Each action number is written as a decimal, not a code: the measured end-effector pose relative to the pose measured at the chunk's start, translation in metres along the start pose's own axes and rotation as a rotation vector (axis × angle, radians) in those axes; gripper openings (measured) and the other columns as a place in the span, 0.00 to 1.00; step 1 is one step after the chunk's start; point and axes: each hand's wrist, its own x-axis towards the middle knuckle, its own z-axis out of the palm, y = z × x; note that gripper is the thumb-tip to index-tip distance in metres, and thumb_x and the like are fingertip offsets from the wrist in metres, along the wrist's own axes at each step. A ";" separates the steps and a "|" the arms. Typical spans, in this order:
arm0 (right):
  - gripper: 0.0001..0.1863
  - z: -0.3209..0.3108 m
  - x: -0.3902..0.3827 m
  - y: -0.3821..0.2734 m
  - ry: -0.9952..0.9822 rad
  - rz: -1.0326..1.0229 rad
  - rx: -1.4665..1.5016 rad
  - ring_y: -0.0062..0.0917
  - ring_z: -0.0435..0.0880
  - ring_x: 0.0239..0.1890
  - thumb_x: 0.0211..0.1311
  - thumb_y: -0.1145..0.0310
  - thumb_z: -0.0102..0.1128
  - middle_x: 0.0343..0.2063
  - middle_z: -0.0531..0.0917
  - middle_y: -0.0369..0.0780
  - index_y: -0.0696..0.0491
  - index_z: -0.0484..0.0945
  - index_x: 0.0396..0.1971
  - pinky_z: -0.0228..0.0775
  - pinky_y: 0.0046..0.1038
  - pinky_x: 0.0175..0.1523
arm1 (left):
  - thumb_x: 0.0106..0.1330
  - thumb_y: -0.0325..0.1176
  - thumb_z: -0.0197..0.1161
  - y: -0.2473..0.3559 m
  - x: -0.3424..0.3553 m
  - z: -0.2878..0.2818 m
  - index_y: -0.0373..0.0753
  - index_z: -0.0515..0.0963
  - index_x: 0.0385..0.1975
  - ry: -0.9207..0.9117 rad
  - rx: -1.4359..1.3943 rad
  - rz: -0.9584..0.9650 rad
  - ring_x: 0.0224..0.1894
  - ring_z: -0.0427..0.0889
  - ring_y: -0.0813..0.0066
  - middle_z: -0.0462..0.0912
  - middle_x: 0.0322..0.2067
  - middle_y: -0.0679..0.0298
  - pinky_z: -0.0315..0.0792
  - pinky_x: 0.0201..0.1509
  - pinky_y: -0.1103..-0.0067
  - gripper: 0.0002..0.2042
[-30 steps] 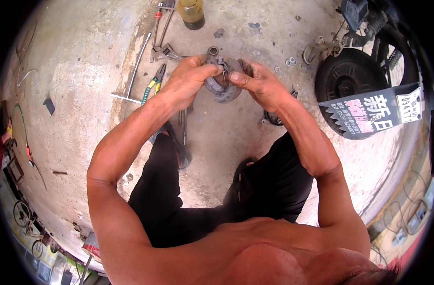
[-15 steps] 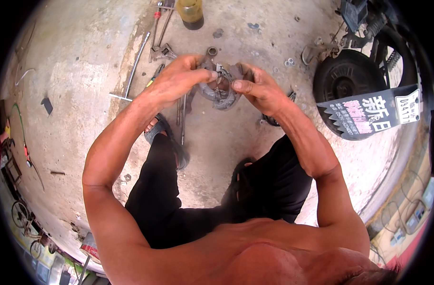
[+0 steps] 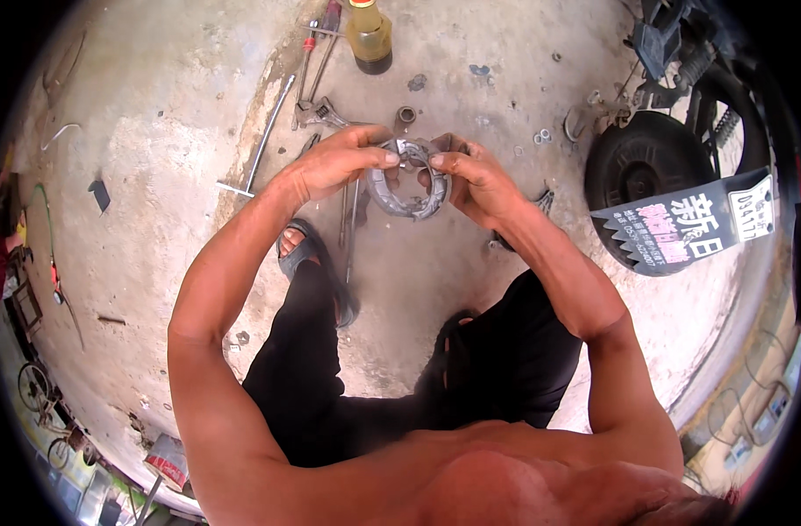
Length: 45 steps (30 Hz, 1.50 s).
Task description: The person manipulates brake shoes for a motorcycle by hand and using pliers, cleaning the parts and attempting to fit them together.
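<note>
Head view, grip: while the left hand [image 3: 348, 162] pinched one side of the grey ring [image 3: 407, 208], the right hand [image 3: 475, 175] pinched the other.
Thumbs: they lay on its far part, pointing toward each other.
Ring: it was between the hands, above the floor [image 3: 387, 351].
Beyond: a round collar [image 3: 406, 115] lay nearest; a yellowish bottle [image 3: 370, 39] stood farther off.
Left: a wrench [image 3: 323, 112] lay near a T-bar [image 3: 264, 136].
Right: a black wheel [image 3: 637, 171] stood well apart.

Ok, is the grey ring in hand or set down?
In hand: the left hand grips the grey ring at its upper left, the right hand at its upper right.
</note>
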 end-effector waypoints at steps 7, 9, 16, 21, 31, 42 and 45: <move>0.24 0.002 -0.003 0.000 -0.036 0.074 -0.078 0.25 0.81 0.43 0.65 0.70 0.61 0.45 0.81 0.40 0.62 0.70 0.59 0.76 0.31 0.52 | 0.67 0.37 0.66 -0.023 0.006 -0.009 0.33 0.74 0.52 0.017 -0.045 -0.060 0.44 0.81 0.76 0.81 0.40 0.63 0.73 0.47 0.79 0.19; 0.23 0.001 -0.004 0.000 0.002 0.058 -0.126 0.25 0.82 0.43 0.66 0.70 0.58 0.47 0.80 0.40 0.63 0.70 0.59 0.78 0.33 0.52 | 0.67 0.38 0.67 -0.024 0.011 -0.010 0.33 0.73 0.54 0.075 0.006 -0.075 0.45 0.81 0.76 0.81 0.41 0.63 0.75 0.47 0.80 0.20; 0.27 -0.002 -0.009 -0.010 0.009 0.067 -0.099 0.26 0.82 0.47 0.65 0.70 0.58 0.49 0.80 0.43 0.64 0.67 0.62 0.78 0.36 0.56 | 0.67 0.42 0.67 -0.032 0.014 -0.025 0.32 0.72 0.57 0.144 0.072 -0.097 0.47 0.81 0.74 0.80 0.48 0.62 0.76 0.50 0.75 0.25; 0.25 -0.014 -0.005 -0.009 0.052 0.014 -0.107 0.25 0.83 0.44 0.65 0.69 0.59 0.46 0.81 0.42 0.64 0.70 0.59 0.80 0.35 0.51 | 0.61 0.46 0.71 -0.096 -0.025 -0.094 0.35 0.75 0.54 0.564 0.881 -0.245 0.48 0.83 0.61 0.81 0.48 0.55 0.76 0.51 0.68 0.27; 0.15 -0.009 0.006 -0.013 0.111 -0.009 -0.024 0.27 0.86 0.40 0.67 0.70 0.56 0.41 0.82 0.42 0.63 0.74 0.49 0.83 0.36 0.46 | 0.55 0.40 0.72 -0.181 -0.090 -0.095 0.44 0.67 0.62 0.793 1.469 -0.300 0.57 0.72 0.50 0.71 0.51 0.55 0.72 0.53 0.56 0.33; 0.08 -0.012 0.017 -0.006 0.056 0.029 0.167 0.32 0.85 0.43 0.69 0.70 0.52 0.42 0.81 0.44 0.60 0.74 0.40 0.81 0.40 0.51 | 0.57 0.31 0.61 -0.173 -0.077 -0.117 0.35 0.66 0.55 0.821 0.864 -0.230 0.34 0.82 0.49 0.82 0.36 0.47 0.79 0.48 0.63 0.24; 0.08 -0.013 0.018 -0.007 0.051 0.021 0.201 0.32 0.85 0.43 0.69 0.70 0.52 0.42 0.81 0.43 0.59 0.74 0.40 0.81 0.40 0.52 | 0.59 0.31 0.59 -0.160 -0.068 -0.111 0.35 0.66 0.54 0.647 0.034 -0.395 0.33 0.81 0.64 0.80 0.32 0.56 0.80 0.38 0.69 0.22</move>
